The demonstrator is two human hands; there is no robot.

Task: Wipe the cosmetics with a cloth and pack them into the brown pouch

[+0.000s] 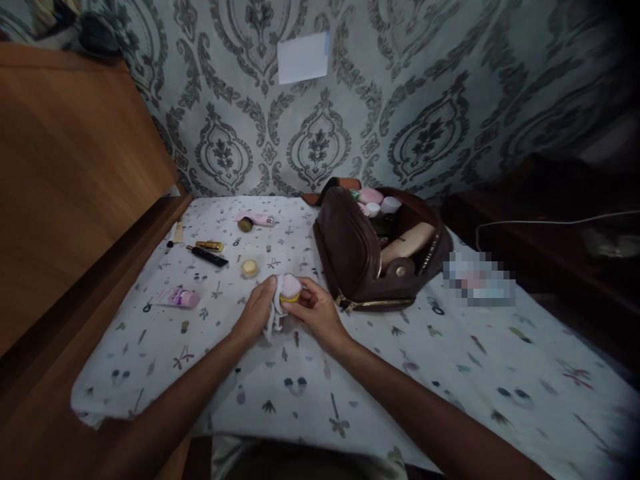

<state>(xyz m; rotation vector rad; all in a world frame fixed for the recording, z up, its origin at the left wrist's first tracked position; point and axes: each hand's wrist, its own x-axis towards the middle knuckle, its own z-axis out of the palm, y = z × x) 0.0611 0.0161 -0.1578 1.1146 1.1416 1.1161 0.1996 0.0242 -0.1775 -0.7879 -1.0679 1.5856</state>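
Near the middle of the patterned cloth, my left hand (257, 308) is closed on a white cloth (274, 319) that hangs down below the fingers. The cloth touches a small round container (290, 288) with a pale pink top and a yellow band. My right hand (319, 312) grips this container from the right, thumb and fingers around its edge. Just beyond my left hand sits a small cream-yellow jar (249, 268). To the right of my hands stands an open brown bag (345, 233), with pink and white bottles and a beige tube (410, 245) inside.
On the left of the white patterned cloth (200, 387) lie a pink-capped tube (184, 297), a black tube (207, 256), a gold tube (210, 246) and a pink tube (260, 219) beside a dark round lid (245, 225). Wooden furniture (75, 167) borders the left.
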